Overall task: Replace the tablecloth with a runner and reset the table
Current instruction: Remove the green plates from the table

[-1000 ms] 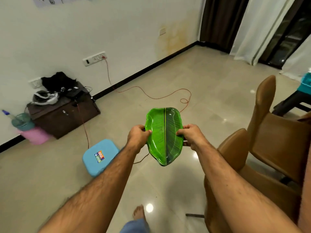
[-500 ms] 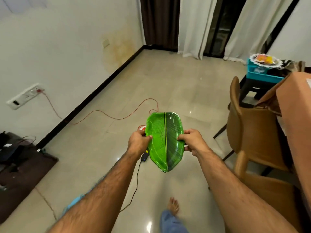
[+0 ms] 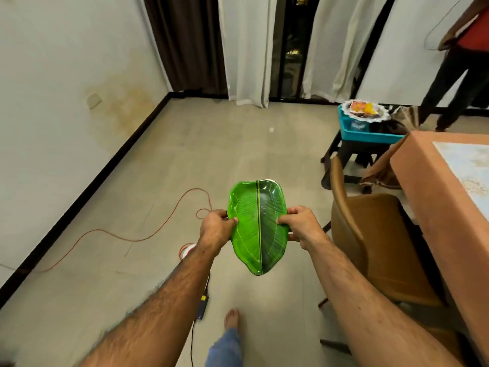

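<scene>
You have the green leaf-shaped plate in mid-air at the centre of the frame, over bare floor, well apart from the table at the right edge. Your left hand pinches its left rim, thumb on top and fingers curled underneath; your right hand does the same on the right rim, so the plate hangs level between two side grips at about its waist

It looks stiff and glossy, probably a moulded plastic or melamine, so expect it to be light and rigid but slick under the thumbs. The raised rim is the sensible place to hold, as you do now; the smooth face offers little purchase. Two or more plates may be stacked here: a pale edge shows at the far end, though I cannot tell for sure

The table wears an orange cloth with a pale runner on top, and a brown chair stands between you and it, so carry the plate round or over the chair back
</scene>
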{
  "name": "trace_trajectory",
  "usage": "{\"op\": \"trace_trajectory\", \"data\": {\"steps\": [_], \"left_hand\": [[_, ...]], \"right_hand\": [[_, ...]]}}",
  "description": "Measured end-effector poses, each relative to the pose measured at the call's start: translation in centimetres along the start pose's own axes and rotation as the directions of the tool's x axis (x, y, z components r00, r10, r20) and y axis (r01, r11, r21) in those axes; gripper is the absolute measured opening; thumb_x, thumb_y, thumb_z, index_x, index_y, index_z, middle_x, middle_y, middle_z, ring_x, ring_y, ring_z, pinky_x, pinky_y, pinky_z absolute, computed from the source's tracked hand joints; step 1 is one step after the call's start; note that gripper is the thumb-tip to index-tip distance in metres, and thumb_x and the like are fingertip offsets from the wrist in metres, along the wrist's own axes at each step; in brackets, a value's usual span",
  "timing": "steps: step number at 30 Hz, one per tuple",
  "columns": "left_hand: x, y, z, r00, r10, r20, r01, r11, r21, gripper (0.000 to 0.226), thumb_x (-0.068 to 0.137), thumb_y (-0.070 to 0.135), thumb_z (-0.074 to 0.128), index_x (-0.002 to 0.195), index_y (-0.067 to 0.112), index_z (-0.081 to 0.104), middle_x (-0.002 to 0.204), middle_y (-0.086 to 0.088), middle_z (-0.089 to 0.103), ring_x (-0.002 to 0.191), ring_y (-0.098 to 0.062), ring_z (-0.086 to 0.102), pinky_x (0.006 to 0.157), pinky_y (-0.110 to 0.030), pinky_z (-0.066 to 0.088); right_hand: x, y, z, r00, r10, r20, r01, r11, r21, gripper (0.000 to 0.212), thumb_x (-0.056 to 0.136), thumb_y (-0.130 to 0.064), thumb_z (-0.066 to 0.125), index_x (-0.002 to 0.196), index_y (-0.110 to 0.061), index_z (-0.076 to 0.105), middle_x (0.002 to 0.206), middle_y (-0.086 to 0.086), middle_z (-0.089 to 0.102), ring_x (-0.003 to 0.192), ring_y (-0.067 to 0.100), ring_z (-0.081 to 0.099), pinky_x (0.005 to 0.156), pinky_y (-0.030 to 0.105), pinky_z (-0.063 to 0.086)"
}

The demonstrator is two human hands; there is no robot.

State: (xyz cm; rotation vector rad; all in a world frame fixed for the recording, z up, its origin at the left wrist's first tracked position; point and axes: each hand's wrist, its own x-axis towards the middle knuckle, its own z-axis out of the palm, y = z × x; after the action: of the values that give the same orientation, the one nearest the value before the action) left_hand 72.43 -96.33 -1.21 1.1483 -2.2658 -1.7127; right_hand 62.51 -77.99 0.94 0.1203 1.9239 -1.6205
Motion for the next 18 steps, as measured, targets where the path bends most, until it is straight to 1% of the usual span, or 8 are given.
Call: {"op": "trace_trajectory", "data": {"steps": [2, 5, 7, 9, 11, 14, 18], "left_hand": [[3.7, 2.0, 0.8, 0.999, 0.010, 0.033, -0.010, 1.000, 0.002, 0.005, 0.087, 0.016, 0.068, 0.087, 0.022, 0.069, 0.086, -0.005, 0.074, 0.079, -0.026, 0.072, 0.076, -0.046, 0.061], [9.9, 5.4, 1.8, 0.994, 0.049, 0.094, -0.050, 0.999, 0.016, 0.005, 0.087, 0.017, 0.068, 0.091, 0.018, 0.070, 0.087, -0.005, 0.074, 0.079, -0.026, 0.072, 0.076, -0.047, 0.061], [13.5, 7.9, 2.5, 0.991, 0.060, 0.122, -0.064, 0.997, 0.032, 0.004, 0.088, 0.016, 0.068, 0.087, 0.020, 0.069, 0.088, -0.005, 0.074, 0.080, -0.025, 0.072, 0.077, -0.047, 0.061], [16.1, 10.5, 3.2, 0.986, 0.074, 0.147, -0.081, 0.996, 0.046, 0.014, 0.089, 0.015, 0.067, 0.080, 0.026, 0.066, 0.088, -0.006, 0.073, 0.081, -0.026, 0.072, 0.079, -0.045, 0.060], [19.6, 13.0, 4.6, 0.980, 0.093, 0.177, -0.106, 0.992, 0.065, 0.015, 0.088, 0.014, 0.067, 0.079, 0.026, 0.065, 0.088, -0.007, 0.073, 0.083, -0.028, 0.072, 0.079, -0.046, 0.060], [23.7, 16.2, 6.7, 0.971, 0.107, 0.214, -0.126, 0.989, 0.075, 0.013, 0.088, 0.015, 0.068, 0.080, 0.025, 0.066, 0.087, -0.006, 0.073, 0.082, -0.028, 0.072, 0.078, -0.047, 0.060], [29.6, 20.2, 11.0, 0.956, 0.125, 0.266, -0.155, 0.984, 0.094, 0.015, 0.085, 0.014, 0.069, 0.075, 0.023, 0.067, 0.082, -0.007, 0.073, 0.078, -0.029, 0.072, 0.076, -0.049, 0.060]], "right_hand": [[3.0, -1.6, -0.3, 1.000, 0.002, -0.030, -0.001, 1.000, 0.011, 0.022, 0.080, 0.007, 0.064, 0.099, -0.003, 0.056, 0.084, 0.013, 0.063, 0.067, 0.022, 0.064, 0.048, 0.029, 0.052], [8.0, -4.7, -0.7, 0.996, 0.012, -0.084, -0.008, 0.999, 0.040, 0.020, 0.081, 0.007, 0.064, 0.096, -0.004, 0.056, 0.085, 0.014, 0.064, 0.068, 0.023, 0.064, 0.049, 0.030, 0.052], [11.0, -6.8, -1.1, 0.993, 0.014, -0.117, -0.006, 0.998, 0.063, 0.020, 0.081, 0.007, 0.064, 0.097, -0.003, 0.057, 0.085, 0.015, 0.064, 0.068, 0.024, 0.065, 0.048, 0.029, 0.052], [13.4, -8.6, -1.5, 0.990, 0.010, -0.143, 0.004, 0.996, 0.093, 0.021, 0.080, 0.007, 0.065, 0.099, -0.001, 0.058, 0.086, 0.016, 0.066, 0.068, 0.024, 0.065, 0.047, 0.028, 0.052], [16.2, -10.4, -2.5, 0.982, 0.019, -0.186, 0.004, 0.993, 0.122, 0.022, 0.080, 0.007, 0.065, 0.100, 0.000, 0.059, 0.085, 0.016, 0.066, 0.066, 0.024, 0.065, 0.046, 0.027, 0.052], [19.7, -12.5, -4.1, 0.975, 0.021, -0.221, 0.014, 0.988, 0.152, 0.018, 0.080, 0.007, 0.065, 0.094, -0.003, 0.060, 0.082, 0.014, 0.067, 0.062, 0.022, 0.066, 0.047, 0.027, 0.052], [25.2, -15.4, -7.3, 0.959, 0.012, -0.284, 0.039, 0.984, 0.173, 0.018, 0.080, 0.009, 0.064, 0.087, -0.006, 0.057, 0.077, 0.012, 0.065, 0.060, 0.022, 0.064, 0.047, 0.028, 0.052]]}}
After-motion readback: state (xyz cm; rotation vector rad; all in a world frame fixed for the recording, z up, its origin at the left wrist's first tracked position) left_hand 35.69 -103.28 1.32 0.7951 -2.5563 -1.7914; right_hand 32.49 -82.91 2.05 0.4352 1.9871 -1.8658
